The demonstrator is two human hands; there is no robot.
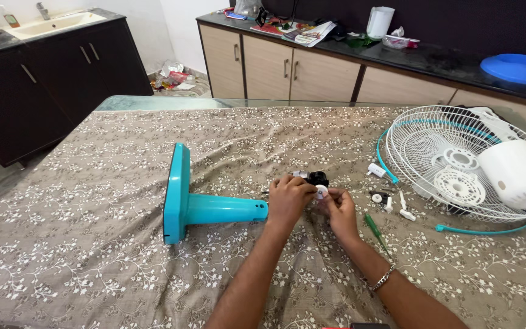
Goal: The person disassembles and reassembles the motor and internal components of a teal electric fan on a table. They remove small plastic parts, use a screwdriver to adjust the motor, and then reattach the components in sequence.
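My left hand [288,198] grips a small black part with a metal end [315,178], held just above the table. My right hand [338,208] pinches a small white round knob [322,192] against that black part. A teal fan stand with a flat base [185,201] lies on its side to the left, its tube end touching my left hand. A green-handled screwdriver [375,229] lies on the cloth beside my right wrist.
White wire fan grilles [452,159] with a teal rim ring and a white motor housing [517,173] lie at the right. Small white and black parts [391,201] are scattered beside them. The floral cloth [92,213] covers the table. Cabinets stand behind.
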